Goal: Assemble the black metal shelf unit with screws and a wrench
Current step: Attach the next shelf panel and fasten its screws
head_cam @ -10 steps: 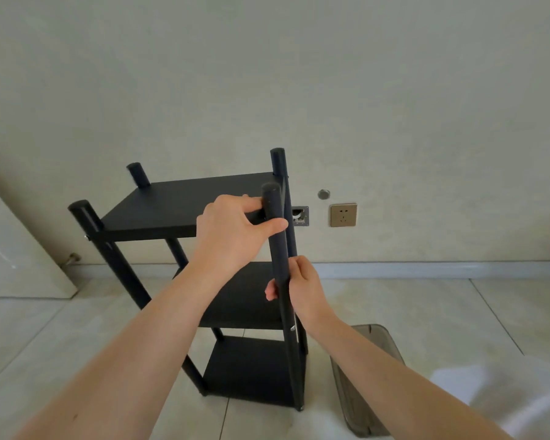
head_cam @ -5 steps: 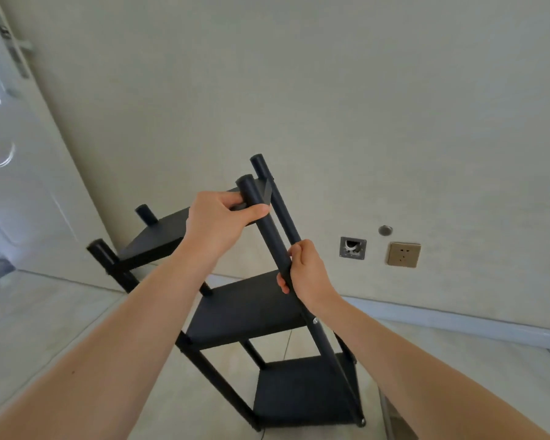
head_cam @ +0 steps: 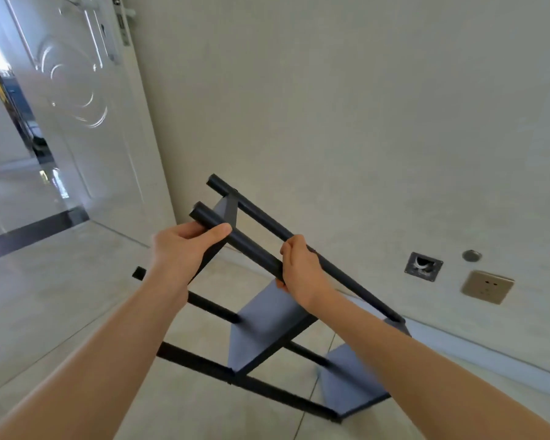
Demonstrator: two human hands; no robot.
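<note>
Both hands grip the same black post (head_cam: 251,246) of the black metal shelf unit (head_cam: 267,331). Left hand (head_cam: 185,249): fingers curled around the upper end of the post, thumb laid across its near side, just below the rounded cap. Right hand (head_cam: 302,271): fingers wrapped around the post further down, thumb side toward the camera. The two hands are near each other, with a bare section of post between them.

Shelf unit position: tilted steeply toward the left, so that its posts run diagonally from upper left to lower right. A second post (head_cam: 299,246) runs parallel to the gripped post and just behind it; its cap stands slightly higher. The top shelf panel (head_cam: 227,209) spans the gap between these two posts near their caps. The middle shelf panel (head_cam: 264,328) lies below the right wrist, and the bottom shelf panel (head_cam: 346,379) is lower right, near the tiled floor (head_cam: 45,312). Two further posts extend left from the panels, low over the floor; their outlines are blurred.

Surroundings: a plain wall (head_cam: 362,122) behind the unit carries a beige socket (head_cam: 487,287), an open square wall box (head_cam: 423,266) and a small round cover (head_cam: 471,255). A white door (head_cam: 77,106) stands at upper left.
</note>
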